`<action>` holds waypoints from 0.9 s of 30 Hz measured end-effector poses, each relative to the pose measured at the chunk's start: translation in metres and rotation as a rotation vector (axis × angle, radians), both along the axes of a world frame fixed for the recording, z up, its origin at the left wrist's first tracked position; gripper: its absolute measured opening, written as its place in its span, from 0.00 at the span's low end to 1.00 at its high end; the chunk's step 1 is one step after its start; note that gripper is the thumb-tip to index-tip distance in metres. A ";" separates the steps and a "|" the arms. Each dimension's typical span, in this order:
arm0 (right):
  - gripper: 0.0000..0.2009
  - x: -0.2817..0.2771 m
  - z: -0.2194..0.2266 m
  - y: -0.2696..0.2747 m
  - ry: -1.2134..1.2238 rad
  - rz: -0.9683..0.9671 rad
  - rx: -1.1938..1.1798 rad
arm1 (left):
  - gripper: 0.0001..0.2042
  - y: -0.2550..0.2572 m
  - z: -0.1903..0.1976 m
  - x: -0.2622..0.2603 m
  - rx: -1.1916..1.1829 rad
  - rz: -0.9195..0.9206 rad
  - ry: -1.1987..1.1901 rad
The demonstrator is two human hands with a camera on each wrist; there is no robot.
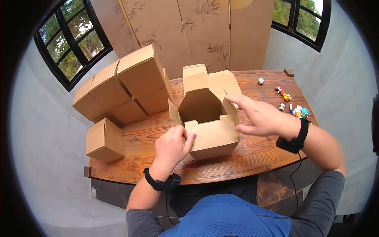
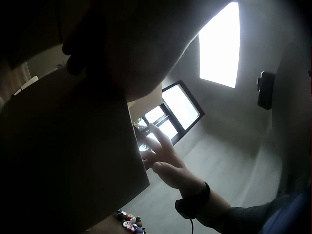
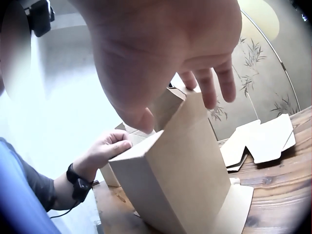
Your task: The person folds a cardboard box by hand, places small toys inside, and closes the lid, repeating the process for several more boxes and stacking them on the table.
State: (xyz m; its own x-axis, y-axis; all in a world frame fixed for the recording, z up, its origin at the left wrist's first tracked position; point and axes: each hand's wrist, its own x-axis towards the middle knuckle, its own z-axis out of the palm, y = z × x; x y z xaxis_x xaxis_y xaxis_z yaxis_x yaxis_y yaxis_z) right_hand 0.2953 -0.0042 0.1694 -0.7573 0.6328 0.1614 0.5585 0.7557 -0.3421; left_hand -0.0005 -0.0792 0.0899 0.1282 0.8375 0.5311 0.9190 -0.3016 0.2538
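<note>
An open-topped cardboard box (image 1: pixel 213 136) stands at the table's near middle, its side flaps raised and its inside dark. My left hand (image 1: pixel 170 145) grips the near left edge, thumb on the front panel and fingers curled at the side. On the other side my right hand (image 1: pixel 260 116) has its fingers extended, fingertips right at the raised right flap (image 1: pixel 231 108). In the right wrist view the right hand (image 3: pixel 170 63) reaches over the box (image 3: pixel 187 161), thumb bent toward the opening. The left wrist view is mostly dark, with the box wall (image 2: pixel 73 151) filling its left half.
Several closed cardboard boxes (image 1: pixel 118 89) are stacked at the left, with a single small box (image 1: pixel 104 140) before them. Behind the open box lie flattened cardboard pieces (image 1: pixel 215 81). Small colourful figurines (image 1: pixel 301 111) lie along the right of the wooden table (image 1: pixel 138 158).
</note>
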 end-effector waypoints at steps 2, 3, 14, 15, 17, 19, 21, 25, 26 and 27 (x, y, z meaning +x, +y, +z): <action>0.37 -0.008 0.015 0.010 -0.144 -0.051 -0.032 | 0.13 -0.002 0.005 0.003 0.008 0.011 0.022; 0.37 -0.012 0.021 0.015 -0.144 -0.052 -0.034 | 0.14 -0.003 0.007 0.003 0.018 0.025 0.044; 0.33 -0.054 0.045 0.034 -0.410 -0.128 -0.117 | 0.39 0.006 0.017 -0.003 0.109 -0.149 0.000; 0.34 -0.055 0.046 0.034 -0.432 -0.137 -0.114 | 0.40 0.007 0.016 -0.004 0.100 -0.188 -0.014; 0.35 -0.057 0.041 0.038 -0.429 -0.142 -0.118 | 0.40 0.006 0.016 -0.004 0.067 -0.194 -0.042; 0.36 -0.057 0.035 0.043 -0.429 -0.148 -0.122 | 0.40 0.008 0.014 -0.002 0.034 -0.200 -0.073; 0.36 -0.057 0.029 0.045 -0.351 -0.138 -0.168 | 0.38 0.009 0.009 -0.001 0.000 -0.237 -0.069; 0.36 -0.060 0.022 0.045 -0.364 -0.127 -0.167 | 0.29 0.010 0.008 0.001 0.029 -0.279 -0.024; 0.35 -0.060 0.021 0.046 -0.365 -0.129 -0.184 | 0.29 0.011 0.008 0.001 0.031 -0.275 -0.028; 0.35 -0.061 0.020 0.046 -0.365 -0.130 -0.201 | 0.26 0.011 0.008 0.000 0.031 -0.285 -0.034</action>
